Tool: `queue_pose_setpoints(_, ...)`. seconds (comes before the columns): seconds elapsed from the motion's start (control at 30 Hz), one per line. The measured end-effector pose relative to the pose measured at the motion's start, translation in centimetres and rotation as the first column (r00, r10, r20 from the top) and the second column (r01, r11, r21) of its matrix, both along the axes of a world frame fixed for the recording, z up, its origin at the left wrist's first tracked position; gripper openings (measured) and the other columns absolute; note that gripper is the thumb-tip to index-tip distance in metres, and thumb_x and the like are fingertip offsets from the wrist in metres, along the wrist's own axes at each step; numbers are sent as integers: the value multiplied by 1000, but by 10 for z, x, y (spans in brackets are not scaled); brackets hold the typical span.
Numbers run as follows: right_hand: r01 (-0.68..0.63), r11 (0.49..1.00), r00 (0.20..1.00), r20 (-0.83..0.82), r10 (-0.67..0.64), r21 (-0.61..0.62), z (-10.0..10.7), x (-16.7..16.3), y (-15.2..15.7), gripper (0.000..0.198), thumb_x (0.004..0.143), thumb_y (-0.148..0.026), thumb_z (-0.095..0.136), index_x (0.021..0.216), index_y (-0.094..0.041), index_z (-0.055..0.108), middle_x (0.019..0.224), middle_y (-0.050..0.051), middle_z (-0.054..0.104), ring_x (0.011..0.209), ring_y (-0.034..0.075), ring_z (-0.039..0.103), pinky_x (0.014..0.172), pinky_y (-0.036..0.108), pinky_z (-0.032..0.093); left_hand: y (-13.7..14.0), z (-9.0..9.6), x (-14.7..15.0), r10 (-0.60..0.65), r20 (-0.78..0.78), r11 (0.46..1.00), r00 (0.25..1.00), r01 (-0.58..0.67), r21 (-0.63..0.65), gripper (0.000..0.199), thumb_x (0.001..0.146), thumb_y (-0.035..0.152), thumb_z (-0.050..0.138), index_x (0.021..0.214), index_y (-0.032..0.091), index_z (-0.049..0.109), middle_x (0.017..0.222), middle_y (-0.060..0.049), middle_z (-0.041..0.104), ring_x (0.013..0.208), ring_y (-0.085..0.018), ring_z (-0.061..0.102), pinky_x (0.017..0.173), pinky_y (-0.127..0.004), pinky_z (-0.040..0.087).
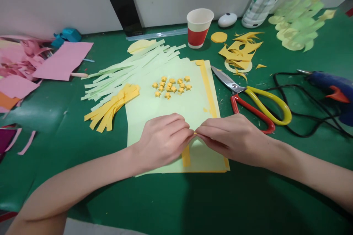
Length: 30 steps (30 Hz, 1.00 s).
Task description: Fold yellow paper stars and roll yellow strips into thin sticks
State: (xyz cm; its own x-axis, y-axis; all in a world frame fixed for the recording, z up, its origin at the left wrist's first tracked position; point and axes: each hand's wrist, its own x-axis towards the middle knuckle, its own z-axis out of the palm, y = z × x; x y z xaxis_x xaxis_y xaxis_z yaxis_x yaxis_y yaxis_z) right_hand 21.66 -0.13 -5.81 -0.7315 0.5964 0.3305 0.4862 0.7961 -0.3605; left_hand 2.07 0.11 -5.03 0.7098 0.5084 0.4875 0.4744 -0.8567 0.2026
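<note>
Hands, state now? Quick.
Left hand: closed, pinching what looks like a yellow paper strip.
Right hand: closed, pinching, apparently on the same strip.

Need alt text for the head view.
A person's left hand and right hand pinch yellow paper over a pale green sheet, near small folded yellow stars. Scissors and a glue gun lie right; green strips and yellow strips lie left.

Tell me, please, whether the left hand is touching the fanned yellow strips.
Apart: the head view shows pale green paper and table between the left hand and the fanned yellow strips.
</note>
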Motion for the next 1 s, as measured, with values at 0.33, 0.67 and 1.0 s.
queue_pose_setpoints(0.33, -13, 996, 993, -116, 3, -88, 5, 3, 1, 14, 82, -7, 45, 75, -15, 56, 66, -1, 59, 57, 7, 51, 47, 20, 32, 0, 6, 2, 10, 79, 888, 997, 27, -460, 21, 87, 18, 48, 79, 11, 66, 75, -7, 69, 71, -16, 58, 65, -30, 47)
queue_pose_setpoints(0.67, -147, 946, 959, -277, 64, -290, 14, 5, 4, 10, 83, -10, 49, 86, -15, 57, 73, 1, 62, 62, 7, 55, 54, 18, 41, 10, 25, 5, 263, 60, 148, 963, 21, -989, 10, 67, 21, 66, 60, 15, 67, 65, -1, 66, 62, -13, 57, 60, -24, 44)
queue_pose_setpoints(1.0, -132, 933, 950, -312, 23, -336, 21, 2, -3, 14, 85, -9, 47, 80, -12, 59, 71, 2, 63, 61, 5, 57, 55, 14, 42, 11, 30, 6, 170, 16, 7, 985, 15, -1000, 12, 71, 23, 63, 72, 14, 70, 76, -2, 66, 73, -14, 58, 68, -24, 42)
